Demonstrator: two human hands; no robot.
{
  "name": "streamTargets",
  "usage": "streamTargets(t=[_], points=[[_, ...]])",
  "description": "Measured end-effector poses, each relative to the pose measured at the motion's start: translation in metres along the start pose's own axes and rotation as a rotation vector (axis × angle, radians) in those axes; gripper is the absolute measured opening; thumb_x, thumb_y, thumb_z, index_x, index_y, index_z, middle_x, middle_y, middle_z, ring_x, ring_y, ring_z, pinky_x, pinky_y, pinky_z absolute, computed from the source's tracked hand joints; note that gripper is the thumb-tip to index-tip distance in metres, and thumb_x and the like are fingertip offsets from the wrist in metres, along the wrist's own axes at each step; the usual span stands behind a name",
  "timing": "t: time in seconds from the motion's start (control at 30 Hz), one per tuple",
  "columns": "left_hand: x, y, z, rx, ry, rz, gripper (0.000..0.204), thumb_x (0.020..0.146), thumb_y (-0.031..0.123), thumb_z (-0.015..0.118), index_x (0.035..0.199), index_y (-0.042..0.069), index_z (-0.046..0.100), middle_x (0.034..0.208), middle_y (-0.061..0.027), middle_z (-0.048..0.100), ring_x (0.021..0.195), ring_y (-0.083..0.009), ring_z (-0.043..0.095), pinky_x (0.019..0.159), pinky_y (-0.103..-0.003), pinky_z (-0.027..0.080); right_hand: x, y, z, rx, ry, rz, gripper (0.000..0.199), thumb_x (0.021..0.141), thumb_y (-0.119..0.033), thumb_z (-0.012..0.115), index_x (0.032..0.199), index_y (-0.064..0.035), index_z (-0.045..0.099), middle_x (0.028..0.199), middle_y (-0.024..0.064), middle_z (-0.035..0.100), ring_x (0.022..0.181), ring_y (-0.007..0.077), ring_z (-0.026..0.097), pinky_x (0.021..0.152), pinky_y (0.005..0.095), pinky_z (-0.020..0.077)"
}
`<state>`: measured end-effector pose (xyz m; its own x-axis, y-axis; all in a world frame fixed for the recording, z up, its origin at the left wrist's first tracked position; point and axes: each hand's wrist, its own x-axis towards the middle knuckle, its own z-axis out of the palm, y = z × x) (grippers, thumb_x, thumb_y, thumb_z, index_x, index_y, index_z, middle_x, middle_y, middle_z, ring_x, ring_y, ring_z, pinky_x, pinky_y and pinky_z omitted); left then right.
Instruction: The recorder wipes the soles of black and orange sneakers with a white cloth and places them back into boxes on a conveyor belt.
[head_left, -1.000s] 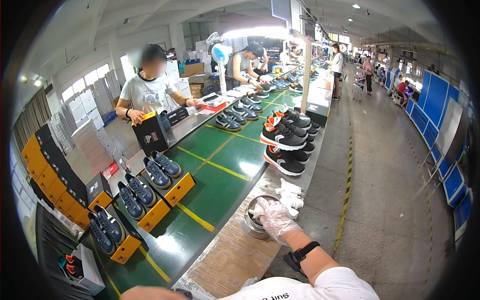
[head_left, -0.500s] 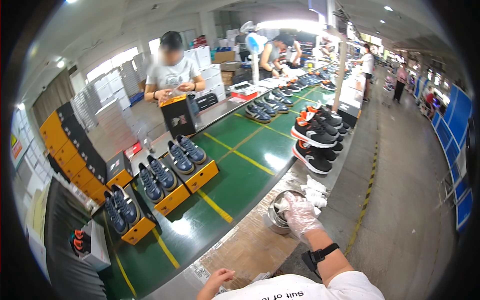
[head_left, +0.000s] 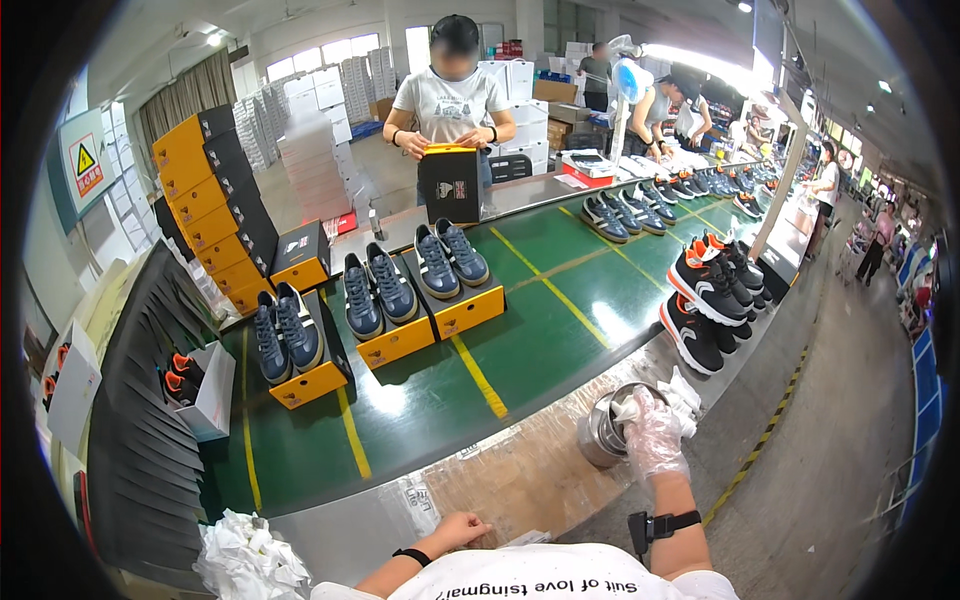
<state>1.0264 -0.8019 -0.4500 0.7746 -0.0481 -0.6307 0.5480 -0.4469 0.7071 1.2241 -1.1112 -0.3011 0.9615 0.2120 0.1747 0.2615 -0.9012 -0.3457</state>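
Observation:
My right hand, in a clear plastic glove, reaches to a round metal pot on the bench edge. Its fingers are closed on a white wad of cloth or tissue at the pot's mouth; the fingertips are partly hidden. Beside this hand lie more crumpled white pieces. My left hand is bare, with fingers loosely curled and nothing visible in them, low over the near edge of the taped cardboard sheet.
Blue sneakers stand in pairs on black-and-orange shoe boxes along the green conveyor belt. Stacked black-and-orange sneakers stand at the right. Across the belt, a person holds a box. Crumpled white paper lies at lower left.
My view has turned left, so the scene sits further right. The person across the belt now has both hands on the upright box top. My right hand stays at the pot.

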Motion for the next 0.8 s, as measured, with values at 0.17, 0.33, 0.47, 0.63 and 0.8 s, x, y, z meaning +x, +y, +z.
streamTargets(t=[0.17, 0.33, 0.47, 0.63, 0.8], points=[[0.012, -0.009, 0.005, -0.066, -0.001, -0.017, 0.036, 0.084, 0.038, 0.065, 0.074, 0.004, 0.065, 0.065, -0.0044, 0.064, 0.057, -0.0124, 0.061, 0.055, -0.026, 0.049, 0.001, 0.001, -0.008, -0.016, -0.06, 0.05, 0.055, 0.078, -0.021, 0.057, 0.13, -0.005, 0.045, 0.117, 0.023, 0.052, 0.111, 0.038, 0.048, 0.097, 0.0472, 0.0358], [0.012, -0.006, 0.007, -0.005, 0.019, -0.006, 0.036, 0.084, 0.038, 0.065, 0.071, 0.004, 0.064, 0.062, -0.0046, 0.064, 0.055, -0.0129, 0.062, 0.054, -0.026, 0.05, 0.002, 0.01, -0.002, -0.078, 0.014, -0.009, 0.057, 0.077, -0.023, 0.057, 0.129, -0.0059, 0.044, 0.108, 0.0207, 0.055, 0.101, 0.0359, 0.054, 0.088, 0.0475, 0.0418], [0.001, 0.015, 0.008, -0.023, 0.024, -0.028, 0.035, 0.083, 0.036, 0.066, 0.071, 0.004, 0.063, 0.061, -0.0043, 0.064, 0.055, -0.0119, 0.062, 0.052, -0.025, 0.049, 0.005, 0.017, -0.006, -0.135, 0.015, -0.03, 0.051, 0.079, -0.024, 0.056, 0.126, -0.0065, 0.048, 0.107, 0.0173, 0.057, 0.101, 0.0316, 0.055, 0.088, 0.0434, 0.0432], [-0.004, 0.031, 0.01, -0.003, 0.005, -0.052, 0.033, 0.082, 0.035, 0.067, 0.071, 0.004, 0.063, 0.06, -0.0031, 0.063, 0.052, -0.0109, 0.059, 0.051, -0.025, 0.048, 0.002, 0.016, -0.025, -0.102, 0.037, -0.01, 0.051, 0.079, -0.023, 0.056, 0.126, -0.0059, 0.046, 0.105, 0.0181, 0.057, 0.099, 0.0325, 0.056, 0.085, 0.0451, 0.0438], [-0.009, 0.034, 0.015, -0.036, 0.029, -0.075, 0.036, 0.081, 0.036, 0.068, 0.073, 0.002, 0.067, 0.063, -0.0039, 0.064, 0.059, -0.01, 0.058, 0.055, -0.025, 0.047, 0.0, 0.021, -0.031, -0.103, 0.029, -0.013, 0.049, 0.079, -0.023, 0.056, 0.124, -0.0056, 0.047, 0.103, 0.0183, 0.057, 0.097, 0.0333, 0.056, 0.084, 0.0456, 0.0443]])
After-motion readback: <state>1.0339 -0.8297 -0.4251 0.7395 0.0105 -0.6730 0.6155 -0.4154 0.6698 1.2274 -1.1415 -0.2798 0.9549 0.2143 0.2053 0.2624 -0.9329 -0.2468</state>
